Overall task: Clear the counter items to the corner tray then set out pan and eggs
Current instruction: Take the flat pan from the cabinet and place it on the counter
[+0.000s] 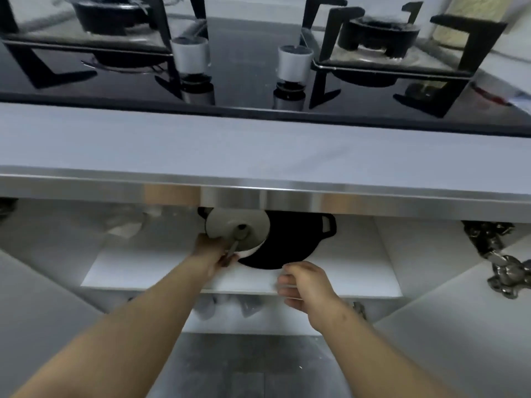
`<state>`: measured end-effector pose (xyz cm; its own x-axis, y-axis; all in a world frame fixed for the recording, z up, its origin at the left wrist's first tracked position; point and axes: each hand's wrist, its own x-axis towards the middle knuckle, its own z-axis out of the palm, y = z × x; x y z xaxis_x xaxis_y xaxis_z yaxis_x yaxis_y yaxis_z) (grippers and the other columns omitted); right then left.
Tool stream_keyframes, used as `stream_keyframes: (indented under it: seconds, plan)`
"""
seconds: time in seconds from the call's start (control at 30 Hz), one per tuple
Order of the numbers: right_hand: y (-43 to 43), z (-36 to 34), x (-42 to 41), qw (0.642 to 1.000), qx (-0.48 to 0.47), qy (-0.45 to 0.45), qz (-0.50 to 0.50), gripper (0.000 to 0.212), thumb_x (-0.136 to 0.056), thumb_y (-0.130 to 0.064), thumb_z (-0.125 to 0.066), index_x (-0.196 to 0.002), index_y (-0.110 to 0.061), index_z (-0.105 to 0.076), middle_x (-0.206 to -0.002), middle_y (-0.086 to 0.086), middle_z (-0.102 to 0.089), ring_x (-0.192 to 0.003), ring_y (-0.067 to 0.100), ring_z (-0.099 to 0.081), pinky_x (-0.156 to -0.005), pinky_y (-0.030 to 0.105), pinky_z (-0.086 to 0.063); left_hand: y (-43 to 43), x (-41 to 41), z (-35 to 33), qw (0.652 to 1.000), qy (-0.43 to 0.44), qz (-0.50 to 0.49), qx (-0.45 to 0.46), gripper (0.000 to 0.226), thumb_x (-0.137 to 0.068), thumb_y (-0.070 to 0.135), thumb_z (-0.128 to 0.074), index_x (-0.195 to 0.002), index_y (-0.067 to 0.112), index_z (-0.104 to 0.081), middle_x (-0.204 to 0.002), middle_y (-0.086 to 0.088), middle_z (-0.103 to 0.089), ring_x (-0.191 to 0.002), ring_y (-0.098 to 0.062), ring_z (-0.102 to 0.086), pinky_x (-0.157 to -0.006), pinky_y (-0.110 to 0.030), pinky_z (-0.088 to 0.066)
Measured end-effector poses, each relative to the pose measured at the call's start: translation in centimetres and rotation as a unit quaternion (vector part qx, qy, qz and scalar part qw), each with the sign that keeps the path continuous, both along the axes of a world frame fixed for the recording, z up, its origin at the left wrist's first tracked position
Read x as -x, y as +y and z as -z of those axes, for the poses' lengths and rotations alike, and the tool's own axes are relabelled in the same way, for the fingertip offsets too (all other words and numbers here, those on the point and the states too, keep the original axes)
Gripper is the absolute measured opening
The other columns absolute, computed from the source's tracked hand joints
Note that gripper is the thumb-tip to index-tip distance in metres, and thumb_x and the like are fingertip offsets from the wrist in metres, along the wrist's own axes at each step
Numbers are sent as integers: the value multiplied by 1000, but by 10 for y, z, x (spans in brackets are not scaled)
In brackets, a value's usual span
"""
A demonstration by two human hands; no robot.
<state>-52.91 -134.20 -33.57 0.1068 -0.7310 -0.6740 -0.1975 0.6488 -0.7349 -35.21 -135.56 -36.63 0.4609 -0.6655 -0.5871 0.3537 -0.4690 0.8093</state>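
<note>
Under the counter, the cabinet stands open. On its white shelf [344,271] lies a flat black pan [290,242] with a loop handle on its right side. A small round light-grey pan [230,225] sits partly over the black pan's left side. My left hand [214,252] grips the grey handle that runs from the small pan toward me. My right hand [307,285] hovers by the shelf's front edge, just in front of the black pan, with fingers loosely curled and nothing in it. No eggs or tray are in view.
Above the shelf runs the white counter [258,145] with a steel front strip. A black glass gas stove [244,67] with two burners and two silver knobs sits behind it. Metal door hinges [497,254] show at right. Grey bundles lie on the lower shelf [230,305].
</note>
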Motion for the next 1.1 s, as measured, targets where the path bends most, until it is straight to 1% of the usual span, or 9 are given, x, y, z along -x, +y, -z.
stream_keyframes:
  seconds: [0.07, 0.17, 0.27, 0.33, 0.43, 0.57, 0.67, 0.8, 1.1]
  plan:
    - [11, -22, -6, 1000, -11, 0, 0, 13, -95, -16, -45, -87, -18, -54, -79, 4, -57, -59, 17, -52, -56, 24, -40, 31, -3, -17, 998, -28, 25, -40, 14, -93, -5, -35, -103, 0, -42, -82, -18, -48, -45, -24, -54, -37, -22, -50]
    - [39, -63, -15, 999, -25, 9, -28, 15, -95, -15, -43, -84, -19, -51, -81, 4, -55, -63, 19, -53, -58, 26, -41, 84, -6, -59, 993, -44, 62, -89, 16, -94, 1, -37, -108, 5, -33, -90, -17, -44, -59, -29, -56, -52, -36, -53]
    - [71, -102, -23, 997, -39, 15, -64, 11, -95, -17, -44, -105, -16, -49, -85, 4, -53, -70, 22, -55, -59, 29, -46, 138, 1, -111, 993, -31, 62, -100, 12, -93, -2, -37, -105, 1, -36, -96, -20, -45, -64, -31, -55, -39, -30, -53]
    - [97, -129, -32, 994, -44, 12, -102, 21, -94, -16, -43, -115, -19, -44, -89, 4, -53, -71, 23, -56, -62, 30, -48, 175, 2, -147, 995, -30, 41, -84, 10, -92, -6, -36, -96, 1, -41, -86, -17, -48, -62, -30, -54, -36, -28, -51]
    - [129, -161, -31, 985, -2, 13, -174, 31, -91, -9, -39, -120, -17, -44, -91, 3, -56, -72, 25, -59, -62, 33, -51, 217, 10, -181, 997, -23, 35, -68, 20, -88, -6, -34, -100, 3, -47, -83, -22, -57, -57, -30, -56, -47, -31, -53]
    - [165, -206, -38, 976, 31, -18, -215, 39, -91, -5, -31, -124, -20, -44, -102, 9, -61, -58, 21, -62, -48, 25, -53, 259, 18, -242, 994, -96, 11, -49, 22, -83, -10, -31, -80, -11, -53, -50, -20, -54, -34, -22, -47, -40, -22, -40]
    - [192, -249, -48, 967, 52, -47, -244, 35, -92, -4, -30, -121, -18, -43, -97, 12, -60, -55, 22, -62, -42, 24, -52, 296, 12, -283, 993, -103, -35, -42, 25, -85, -8, -33, -93, -15, -55, -49, -19, -54, -28, -17, -48, -32, -20, -43]
    - [219, -291, -77, 956, 71, -60, -279, 26, -92, -5, -30, -115, -10, -43, -97, 22, -61, -56, 26, -62, -44, 26, -55, 332, -13, -330, 990, -102, -89, -32, 21, -85, -6, -35, -86, -4, -55, -47, -16, -56, -32, -19, -52, -36, -22, -47]
    - [292, -347, -192, 943, 106, -100, -299, 24, -91, -1, -32, -108, -12, -44, -79, 12, -59, -50, 23, -60, -38, 24, -51, 416, -116, -391, 983, -108, -149, -2, 11, -91, -2, -34, -84, 5, -40, -39, -10, -55, -31, -17, -53, -35, -24, -50]
